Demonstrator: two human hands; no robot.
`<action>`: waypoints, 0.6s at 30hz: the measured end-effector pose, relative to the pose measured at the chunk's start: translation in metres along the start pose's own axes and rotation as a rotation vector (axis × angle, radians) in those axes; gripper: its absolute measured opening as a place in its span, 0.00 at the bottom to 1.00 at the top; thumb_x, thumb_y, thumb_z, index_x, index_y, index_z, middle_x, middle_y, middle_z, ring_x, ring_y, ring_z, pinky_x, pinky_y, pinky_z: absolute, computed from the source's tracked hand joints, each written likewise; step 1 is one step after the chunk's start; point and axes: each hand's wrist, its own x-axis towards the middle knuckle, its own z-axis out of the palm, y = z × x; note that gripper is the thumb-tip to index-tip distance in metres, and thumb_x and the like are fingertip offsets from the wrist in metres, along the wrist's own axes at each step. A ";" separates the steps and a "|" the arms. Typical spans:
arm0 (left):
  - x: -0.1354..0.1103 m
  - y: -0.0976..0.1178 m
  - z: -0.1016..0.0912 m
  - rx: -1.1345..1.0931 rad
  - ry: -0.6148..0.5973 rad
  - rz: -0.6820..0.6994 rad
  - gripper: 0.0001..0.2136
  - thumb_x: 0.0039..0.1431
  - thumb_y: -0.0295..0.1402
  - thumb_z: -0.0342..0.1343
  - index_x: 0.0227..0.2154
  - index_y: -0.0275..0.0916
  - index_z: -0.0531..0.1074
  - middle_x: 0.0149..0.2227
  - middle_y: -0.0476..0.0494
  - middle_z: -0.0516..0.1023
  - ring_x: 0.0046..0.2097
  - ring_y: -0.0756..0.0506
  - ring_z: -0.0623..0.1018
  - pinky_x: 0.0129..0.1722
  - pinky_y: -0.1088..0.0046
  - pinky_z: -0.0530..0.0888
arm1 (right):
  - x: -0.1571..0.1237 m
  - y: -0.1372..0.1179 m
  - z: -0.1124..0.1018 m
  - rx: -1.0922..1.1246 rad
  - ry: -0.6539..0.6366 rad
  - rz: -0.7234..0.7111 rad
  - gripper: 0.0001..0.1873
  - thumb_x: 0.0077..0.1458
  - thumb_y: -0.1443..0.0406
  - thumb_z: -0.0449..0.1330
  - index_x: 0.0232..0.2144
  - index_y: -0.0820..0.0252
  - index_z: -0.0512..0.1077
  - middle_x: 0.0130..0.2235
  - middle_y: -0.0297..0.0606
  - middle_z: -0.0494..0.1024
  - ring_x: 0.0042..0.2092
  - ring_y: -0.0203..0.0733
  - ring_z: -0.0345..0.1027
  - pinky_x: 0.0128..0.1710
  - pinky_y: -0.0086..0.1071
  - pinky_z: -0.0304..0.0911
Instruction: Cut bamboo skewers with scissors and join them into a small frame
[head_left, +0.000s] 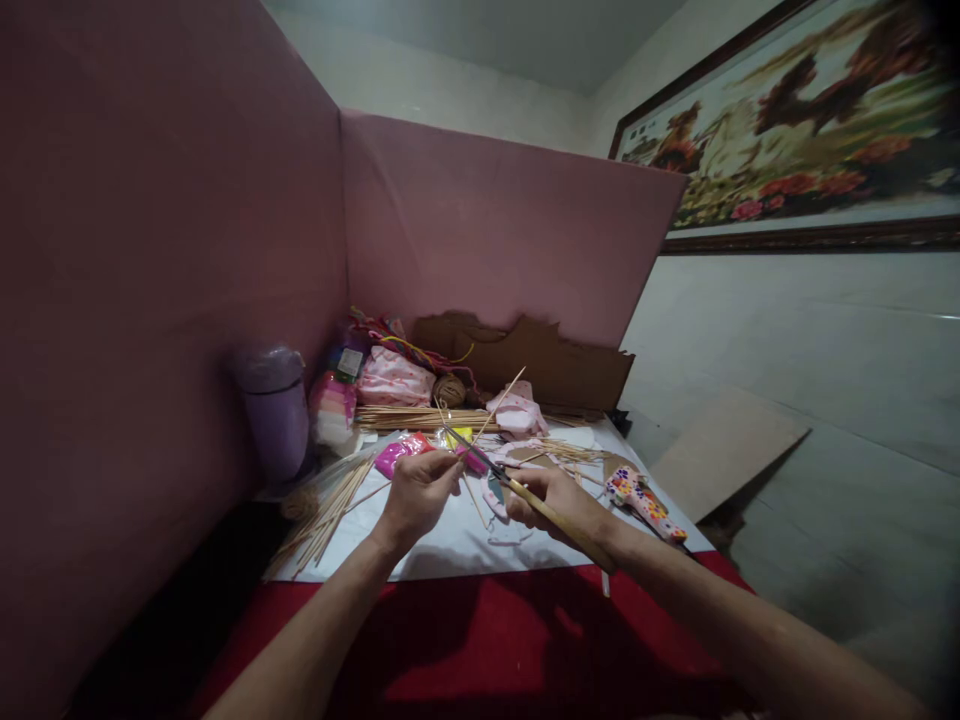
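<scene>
My left hand (420, 490) is closed in a pinch on a thin wooden stick (504, 400), which slants up and to the right. Another thin stick shows just left of it, crossing near my fingertips. In my closed right hand (559, 505) is a cutting tool (559, 518) with dark blades and a long yellowish handle, perhaps shears. Its blades point up and left, close to the pinched stick; whether they touch it I cannot tell. Pink packets (397, 455) and a yellow packet (459, 437) lie just beyond my hands.
Loose sticks (341, 510) lie at left, with a longer bundle (420, 418) behind. A twine ball (450, 390), pink cloth (394, 378) and torn cardboard (532, 360) stand at the back. At right lies a flower-patterned glue gun (646, 503). A purple bin (277, 425) stands left.
</scene>
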 end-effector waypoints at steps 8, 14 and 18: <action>0.000 -0.003 -0.003 0.127 -0.055 0.095 0.12 0.56 0.37 0.52 0.28 0.35 0.77 0.18 0.48 0.71 0.21 0.53 0.68 0.21 0.79 0.64 | -0.001 0.009 -0.001 -0.016 0.046 -0.072 0.22 0.45 0.47 0.59 0.22 0.62 0.66 0.22 0.29 0.59 0.25 0.31 0.50 0.23 0.25 0.47; -0.001 -0.004 0.000 0.191 -0.038 0.122 0.12 0.56 0.36 0.52 0.26 0.35 0.76 0.18 0.48 0.71 0.21 0.52 0.69 0.22 0.78 0.65 | -0.005 0.010 0.006 -0.087 0.148 -0.024 0.16 0.44 0.55 0.63 0.23 0.62 0.67 0.23 0.28 0.61 0.26 0.32 0.51 0.24 0.25 0.48; -0.002 -0.002 0.002 0.192 0.018 0.140 0.11 0.55 0.36 0.52 0.25 0.36 0.75 0.18 0.49 0.71 0.21 0.52 0.69 0.22 0.79 0.65 | -0.005 0.011 0.011 -0.120 0.211 -0.027 0.15 0.42 0.56 0.65 0.26 0.61 0.68 0.23 0.27 0.61 0.26 0.32 0.52 0.24 0.25 0.49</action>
